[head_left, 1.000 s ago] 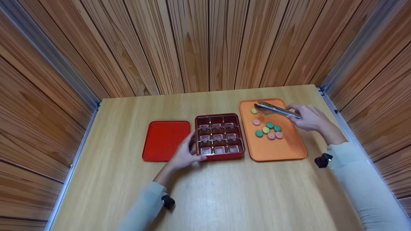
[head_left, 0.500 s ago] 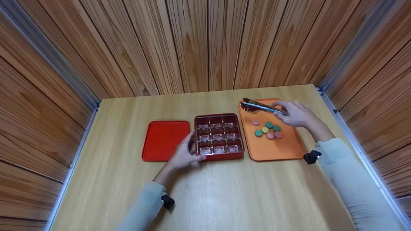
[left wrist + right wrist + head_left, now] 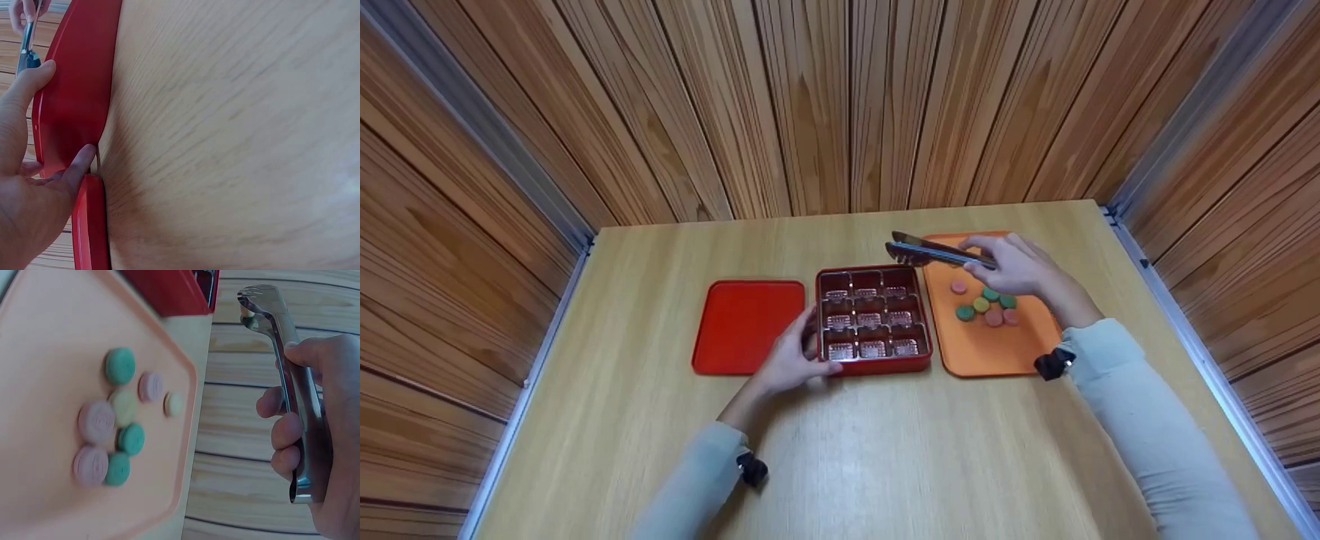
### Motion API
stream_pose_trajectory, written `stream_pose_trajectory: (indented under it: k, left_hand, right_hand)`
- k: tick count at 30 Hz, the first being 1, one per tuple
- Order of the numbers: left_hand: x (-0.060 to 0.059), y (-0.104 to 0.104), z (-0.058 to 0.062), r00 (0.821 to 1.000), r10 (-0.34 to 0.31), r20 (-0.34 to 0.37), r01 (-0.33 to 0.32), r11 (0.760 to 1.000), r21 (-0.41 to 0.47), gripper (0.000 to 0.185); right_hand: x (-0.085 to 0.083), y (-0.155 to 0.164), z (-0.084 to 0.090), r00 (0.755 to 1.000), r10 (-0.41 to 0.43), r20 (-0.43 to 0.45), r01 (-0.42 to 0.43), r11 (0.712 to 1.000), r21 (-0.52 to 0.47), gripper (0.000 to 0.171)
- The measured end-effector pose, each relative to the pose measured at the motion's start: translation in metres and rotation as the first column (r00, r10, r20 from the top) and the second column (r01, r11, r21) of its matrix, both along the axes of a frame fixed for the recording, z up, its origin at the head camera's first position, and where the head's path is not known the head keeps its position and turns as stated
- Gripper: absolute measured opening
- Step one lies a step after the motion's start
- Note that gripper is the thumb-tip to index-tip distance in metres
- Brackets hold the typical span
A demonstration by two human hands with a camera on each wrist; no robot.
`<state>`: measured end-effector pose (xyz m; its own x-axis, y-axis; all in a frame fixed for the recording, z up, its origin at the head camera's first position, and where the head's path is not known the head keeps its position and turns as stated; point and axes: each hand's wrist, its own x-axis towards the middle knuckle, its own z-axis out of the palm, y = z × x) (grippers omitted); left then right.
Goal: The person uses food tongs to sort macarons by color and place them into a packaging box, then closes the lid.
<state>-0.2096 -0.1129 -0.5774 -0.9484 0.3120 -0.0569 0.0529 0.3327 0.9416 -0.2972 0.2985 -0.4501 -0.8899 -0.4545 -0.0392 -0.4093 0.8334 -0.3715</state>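
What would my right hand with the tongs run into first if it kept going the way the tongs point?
Probably nothing on the table: the tongs in the right hand point left above the far edge of the red compartment box. Height is hard to judge.

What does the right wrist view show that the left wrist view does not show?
Only the right wrist view shows the orange tray with its round macarons, and the right hand gripping the metal tongs. Only the left wrist view shows the left hand touching the red box's side, and the red lid beside it. Both show the red box and the wooden table.
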Motion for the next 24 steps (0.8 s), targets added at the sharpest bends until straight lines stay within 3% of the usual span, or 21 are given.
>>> stream_pose_trajectory:
  k: [4,11,24]
  left_hand:
    - [-0.001,0.001,0.001,1.0,-0.01,-0.01,0.01,1.0,-0.001,0.123]
    - [0.0,0.001,0.001,1.0,-0.013,0.001,0.012,0.999,0.042,0.123]
    - [0.001,0.0,0.003,1.0,-0.005,0.022,0.004,1.0,0.016,0.124]
  right_hand:
    - [0.0,-0.013,-0.001,1.0,0.025,-0.011,-0.025,1.0,0.001,0.041]
    - [0.001,-0.036,0.0,0.998,0.038,0.052,-0.038,0.999,-0.008,0.034]
    - [0.001,-0.075,-0.003,0.997,0.067,0.03,-0.069,0.995,0.067,0.046]
